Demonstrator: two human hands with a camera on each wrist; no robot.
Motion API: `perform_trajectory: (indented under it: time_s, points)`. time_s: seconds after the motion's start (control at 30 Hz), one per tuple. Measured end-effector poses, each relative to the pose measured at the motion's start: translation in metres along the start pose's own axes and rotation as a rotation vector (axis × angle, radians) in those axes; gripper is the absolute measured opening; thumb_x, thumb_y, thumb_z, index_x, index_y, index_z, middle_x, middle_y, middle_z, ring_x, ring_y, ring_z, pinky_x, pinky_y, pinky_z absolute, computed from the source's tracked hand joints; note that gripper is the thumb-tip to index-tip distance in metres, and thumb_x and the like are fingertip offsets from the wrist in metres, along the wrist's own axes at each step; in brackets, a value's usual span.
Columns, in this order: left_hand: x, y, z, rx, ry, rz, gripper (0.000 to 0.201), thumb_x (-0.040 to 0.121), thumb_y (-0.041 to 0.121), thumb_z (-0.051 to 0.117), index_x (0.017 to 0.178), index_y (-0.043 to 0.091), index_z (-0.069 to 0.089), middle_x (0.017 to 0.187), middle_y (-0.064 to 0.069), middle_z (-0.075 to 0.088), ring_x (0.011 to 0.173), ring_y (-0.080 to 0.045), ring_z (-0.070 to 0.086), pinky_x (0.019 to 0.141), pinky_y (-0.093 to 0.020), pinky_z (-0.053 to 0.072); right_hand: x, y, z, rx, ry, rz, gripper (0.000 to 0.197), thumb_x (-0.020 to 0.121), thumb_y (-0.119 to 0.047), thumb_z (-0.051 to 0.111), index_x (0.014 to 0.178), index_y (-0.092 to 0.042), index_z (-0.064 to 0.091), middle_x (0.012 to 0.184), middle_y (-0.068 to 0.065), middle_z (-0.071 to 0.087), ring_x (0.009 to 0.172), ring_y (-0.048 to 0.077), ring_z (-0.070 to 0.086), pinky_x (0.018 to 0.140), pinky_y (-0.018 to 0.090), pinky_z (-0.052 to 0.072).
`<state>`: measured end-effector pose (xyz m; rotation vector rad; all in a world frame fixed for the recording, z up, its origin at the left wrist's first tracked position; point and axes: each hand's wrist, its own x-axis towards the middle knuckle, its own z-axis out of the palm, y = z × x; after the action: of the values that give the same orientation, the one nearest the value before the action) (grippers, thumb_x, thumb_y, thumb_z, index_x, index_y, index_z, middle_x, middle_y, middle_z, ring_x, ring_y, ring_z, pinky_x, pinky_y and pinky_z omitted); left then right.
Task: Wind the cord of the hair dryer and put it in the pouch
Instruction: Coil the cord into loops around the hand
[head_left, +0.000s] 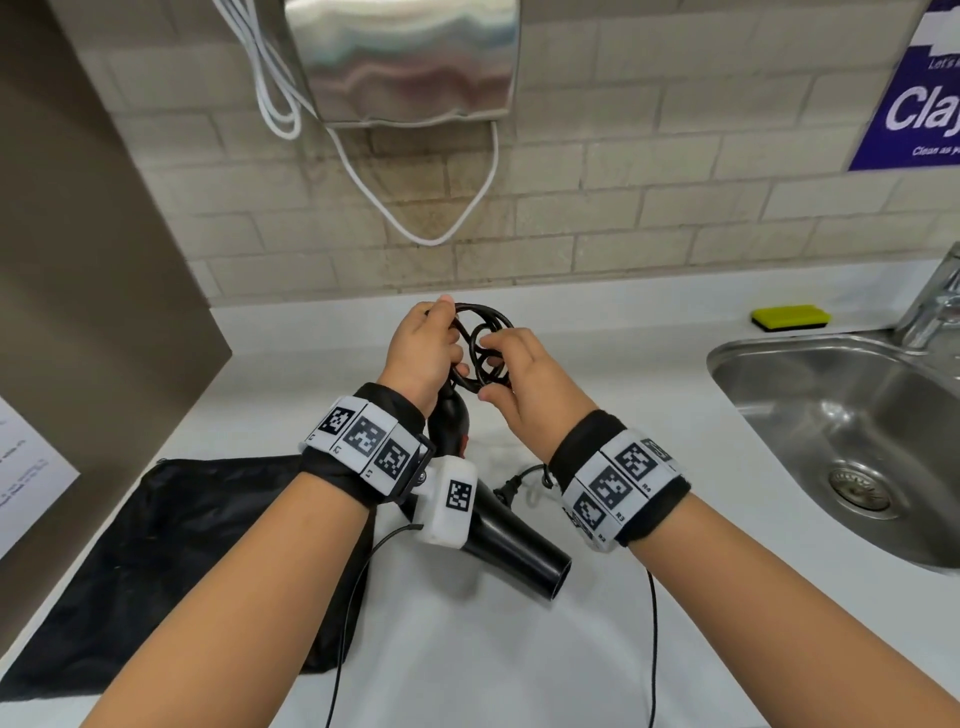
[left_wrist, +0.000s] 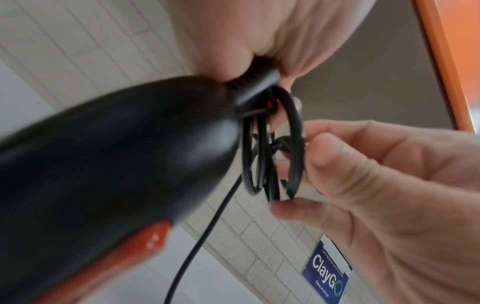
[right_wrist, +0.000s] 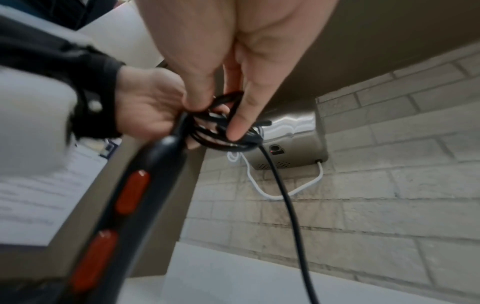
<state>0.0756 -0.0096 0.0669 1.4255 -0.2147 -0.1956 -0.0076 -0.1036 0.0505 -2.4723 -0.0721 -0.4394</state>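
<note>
The black hair dryer (head_left: 511, 540) hangs tilted above the white counter, handle up and nozzle pointing toward me. Its handle (right_wrist: 130, 191) carries two orange-red switches. My left hand (head_left: 423, 353) grips the cord's ribbed root at the handle's end, along with several loops of the black cord coil (head_left: 480, 343). My right hand (head_left: 519, 374) pinches the same coil (left_wrist: 272, 154) between thumb and fingers. The loose remainder of the cord (right_wrist: 285, 205) drops from the coil, and the plug (head_left: 506, 491) shows beside my right wrist. The black pouch (head_left: 182, 561) lies flat on the counter at lower left.
A steel sink (head_left: 779, 364) with a faucet (head_left: 935, 301) is at the right, with a yellow sponge (head_left: 789, 317) behind it. A metal hand dryer (head_left: 405, 57) with a white cable (head_left: 431, 228) hangs on the brick wall. A brown panel (head_left: 78, 260) stands at left.
</note>
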Motion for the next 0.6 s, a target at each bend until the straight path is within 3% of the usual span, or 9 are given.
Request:
perform_trajectory:
  time_s: [0.17,0.27,0.43,0.53,0.6]
  points:
    - [-0.005,0.003,0.000,0.008,-0.067,-0.039,0.029,0.100,0.026,0.039,0.074,0.015,0.038,0.061,0.001,0.031,0.036,-0.005,0.029,0.038,-0.019,0.032,0.002,0.007,0.001,-0.028,0.056,-0.049,0.035,0.094,-0.013,0.049,0.126,0.001,0.049,0.130,0.013,0.050,0.114,0.025,0.053,0.097,0.026,0.039]
    - [-0.009,0.002,0.003,0.057,-0.097,-0.026,0.028,0.101,0.024,0.038,0.074,0.014,0.037,0.061,0.001,0.031,0.037,-0.005,0.030,0.038,-0.018,0.033,0.009,0.007,-0.003,0.001,0.110,-0.019,0.028,0.092,-0.013,0.051,0.116,0.001,0.056,0.119,0.015,0.057,0.106,0.027,0.055,0.087,0.020,0.037]
    - [-0.015,-0.001,0.015,0.163,-0.173,0.032,0.032,0.101,0.020,0.035,0.070,0.013,0.036,0.057,-0.001,0.032,0.035,-0.005,0.032,0.038,-0.019,0.033,0.016,0.001,-0.003,-0.115,0.071,0.142,0.017,0.092,-0.009,0.045,0.100,-0.001,0.058,0.094,0.014,0.061,0.083,0.025,0.055,0.069,0.026,0.039]
    - [-0.014,-0.001,0.018,0.150,-0.142,0.037,0.034,0.101,0.019,0.036,0.067,0.014,0.035,0.057,-0.001,0.032,0.036,-0.007,0.030,0.039,-0.022,0.029,0.017,-0.005,-0.007,-0.174,0.049,0.174,0.022,0.091,-0.007,0.041,0.096,-0.003,0.062,0.080,0.004,0.054,0.070,0.017,0.048,0.064,0.022,0.036]
    - [-0.011,0.000,0.015,0.114,-0.098,0.025,0.034,0.101,0.020,0.037,0.068,0.015,0.035,0.058,-0.001,0.029,0.038,-0.008,0.027,0.042,-0.024,0.025,0.015,-0.004,-0.012,-0.115,-0.050,0.152,0.025,0.087,-0.003,0.045,0.098,-0.008,0.067,0.083,0.002,0.054,0.072,0.015,0.049,0.066,0.017,0.035]
